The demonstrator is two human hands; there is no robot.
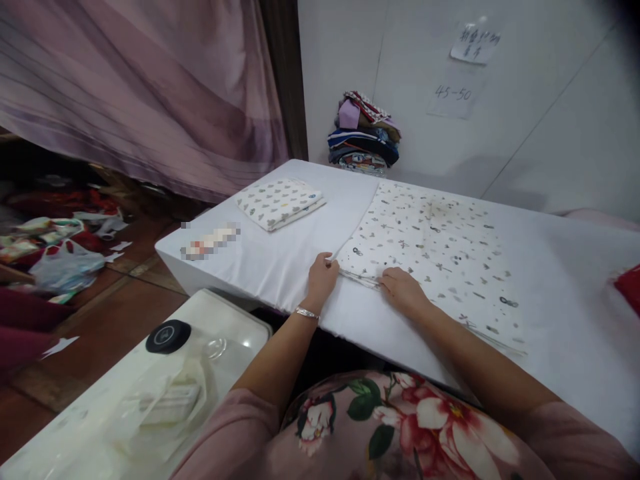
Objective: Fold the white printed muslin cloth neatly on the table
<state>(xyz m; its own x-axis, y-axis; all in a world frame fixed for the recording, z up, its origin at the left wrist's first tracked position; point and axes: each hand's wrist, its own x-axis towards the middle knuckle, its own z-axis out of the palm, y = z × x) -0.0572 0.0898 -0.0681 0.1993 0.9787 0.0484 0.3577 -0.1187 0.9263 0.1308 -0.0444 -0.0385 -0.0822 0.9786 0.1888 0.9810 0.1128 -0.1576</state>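
Note:
A white cloth (430, 253) printed with small grey and green motifs lies folded in layers on the white-covered table (295, 260). At its near left corner, my left hand (323, 280) has its fingers closed on the fabric, with the thumb toward the top. Farther along the same near edge, my right hand (403, 290) pinches the layers, its fingertips partly hidden. Between the two hands the layered edge shows slightly raised. To the left lies a smaller folded cloth (280, 201) with a grey cloud-like print, apart from both hands.
A pile of folded fabrics (364, 137) stands by the wall at the table's back. Low at the left, a white surface (225, 313) carries a black round object (168, 337) and a clear plastic bag (175, 407). A pink curtain (200, 87) hangs behind; red fabric (629, 290) shows far right.

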